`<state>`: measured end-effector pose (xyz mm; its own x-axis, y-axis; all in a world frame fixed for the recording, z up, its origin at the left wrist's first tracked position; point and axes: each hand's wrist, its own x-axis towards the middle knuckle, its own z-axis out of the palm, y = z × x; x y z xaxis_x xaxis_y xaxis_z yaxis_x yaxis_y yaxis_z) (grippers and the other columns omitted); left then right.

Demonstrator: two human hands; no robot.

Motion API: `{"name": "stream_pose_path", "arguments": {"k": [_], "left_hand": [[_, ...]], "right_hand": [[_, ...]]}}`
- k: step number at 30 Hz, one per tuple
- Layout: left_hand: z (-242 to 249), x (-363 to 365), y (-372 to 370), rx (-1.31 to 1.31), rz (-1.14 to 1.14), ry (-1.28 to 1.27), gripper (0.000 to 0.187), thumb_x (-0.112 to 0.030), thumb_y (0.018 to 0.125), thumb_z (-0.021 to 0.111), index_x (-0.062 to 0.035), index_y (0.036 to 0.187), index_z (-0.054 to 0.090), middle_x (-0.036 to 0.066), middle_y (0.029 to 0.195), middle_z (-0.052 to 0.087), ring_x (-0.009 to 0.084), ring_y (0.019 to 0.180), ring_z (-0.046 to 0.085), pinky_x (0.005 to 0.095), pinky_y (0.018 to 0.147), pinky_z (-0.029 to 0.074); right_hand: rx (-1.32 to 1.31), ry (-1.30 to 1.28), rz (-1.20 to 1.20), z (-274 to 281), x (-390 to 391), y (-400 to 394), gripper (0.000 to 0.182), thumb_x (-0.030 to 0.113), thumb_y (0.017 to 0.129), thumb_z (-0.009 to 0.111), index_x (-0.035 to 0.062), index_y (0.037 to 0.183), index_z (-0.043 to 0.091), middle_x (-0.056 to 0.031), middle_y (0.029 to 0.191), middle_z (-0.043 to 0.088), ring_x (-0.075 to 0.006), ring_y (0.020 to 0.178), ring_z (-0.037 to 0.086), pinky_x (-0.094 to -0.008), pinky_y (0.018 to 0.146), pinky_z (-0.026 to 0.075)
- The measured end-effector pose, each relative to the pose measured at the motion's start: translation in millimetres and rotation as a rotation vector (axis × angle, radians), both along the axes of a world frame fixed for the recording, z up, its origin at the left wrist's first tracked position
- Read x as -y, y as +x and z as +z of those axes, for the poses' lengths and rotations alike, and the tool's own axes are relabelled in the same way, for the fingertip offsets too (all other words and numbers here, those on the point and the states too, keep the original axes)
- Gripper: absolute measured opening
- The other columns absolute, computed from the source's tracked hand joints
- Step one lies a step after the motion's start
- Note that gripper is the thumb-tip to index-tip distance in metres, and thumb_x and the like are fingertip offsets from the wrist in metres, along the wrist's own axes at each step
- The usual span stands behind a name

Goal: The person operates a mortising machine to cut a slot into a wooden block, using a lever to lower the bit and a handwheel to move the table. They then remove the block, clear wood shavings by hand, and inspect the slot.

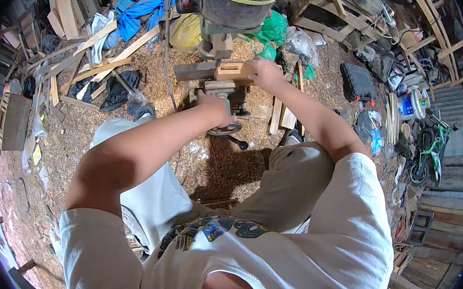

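Note:
A machine (236, 5) with a dark housing and a yellow belt stands at the top centre. Below its head lies a light wooden block (232, 71) with a slot in its face, on a clamping table with a metal jaw (220, 85). My right hand (266, 74) is closed round the block's right end. My left hand (212, 108) rests on the clamp's near side, above a handwheel (225, 129) with a black knob; its fingers are partly hidden and what they grip cannot be made out. A darker wooden piece (194, 72) sits left of the block.
Wood shavings (234, 172) cover the ground. Wooden offcuts (108, 68) and blue cloth (138, 17) lie at the left. At the right are a black case (356, 81), a white bucket (413, 104) and a green bicycle (434, 150). My legs straddle the machine's near side.

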<state>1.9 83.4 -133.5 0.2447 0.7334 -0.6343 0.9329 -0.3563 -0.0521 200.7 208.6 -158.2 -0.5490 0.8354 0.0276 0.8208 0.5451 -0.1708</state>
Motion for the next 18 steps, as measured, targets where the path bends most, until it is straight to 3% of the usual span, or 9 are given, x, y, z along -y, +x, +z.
{"name": "stream_pose_path", "arguments": {"k": [1, 3, 6, 13, 18], "left_hand": [[7, 0, 1, 0.002, 0.001, 0.000, 0.090, -0.075, 0.102, 0.041, -0.0042, 0.157, 0.054, 0.021, 0.167, 0.045, 0.0366, 0.156, 0.040, 0.0571, 0.125, 0.030], [20, 0, 3, -0.005, 0.089, -0.150, 0.087, -0.075, 0.104, 0.037, -0.0038, 0.142, 0.068, 0.017, 0.150, 0.064, 0.0353, 0.138, 0.061, 0.0573, 0.115, 0.043], [7, -1, 1, -0.019, 0.054, -0.162, 0.085, -0.076, 0.104, 0.036, -0.0054, 0.135, 0.073, 0.016, 0.138, 0.072, 0.0349, 0.125, 0.069, 0.0565, 0.108, 0.049], [12, 11, -6, -0.013, 0.027, -0.141, 0.086, -0.077, 0.102, 0.040, -0.0048, 0.130, 0.076, 0.015, 0.136, 0.073, 0.0341, 0.126, 0.069, 0.0519, 0.109, 0.049], [-2, 10, -8, -0.068, -0.004, -0.148, 0.081, -0.075, 0.099, 0.047, -0.0052, 0.127, 0.078, 0.016, 0.131, 0.074, 0.0340, 0.123, 0.070, 0.0500, 0.106, 0.051]], "right_hand": [[-0.023, 0.007, 0.009, 1, 0, 0, 0.042, 0.023, 0.086, 0.084, 0.0102, 0.125, 0.072, -0.0164, 0.116, 0.071, -0.0375, 0.109, 0.071, -0.0501, 0.095, 0.058], [-0.011, 0.007, 0.005, 2, 2, -1, 0.043, 0.023, 0.086, 0.084, 0.0106, 0.126, 0.072, -0.0160, 0.116, 0.071, -0.0377, 0.109, 0.071, -0.0500, 0.095, 0.058], [0.008, 0.002, 0.004, 6, 6, -3, 0.044, 0.024, 0.087, 0.083, 0.0119, 0.128, 0.072, -0.0154, 0.117, 0.070, -0.0381, 0.110, 0.071, -0.0505, 0.096, 0.057], [0.005, 0.005, 0.026, -1, 11, -9, 0.043, 0.020, 0.089, 0.081, 0.0117, 0.130, 0.070, -0.0151, 0.124, 0.069, -0.0382, 0.120, 0.066, -0.0539, 0.104, 0.050], [-0.069, -0.018, 0.040, -6, 6, -10, 0.043, 0.017, 0.089, 0.081, 0.0105, 0.130, 0.069, -0.0145, 0.122, 0.069, -0.0380, 0.119, 0.067, -0.0533, 0.102, 0.051]]}}
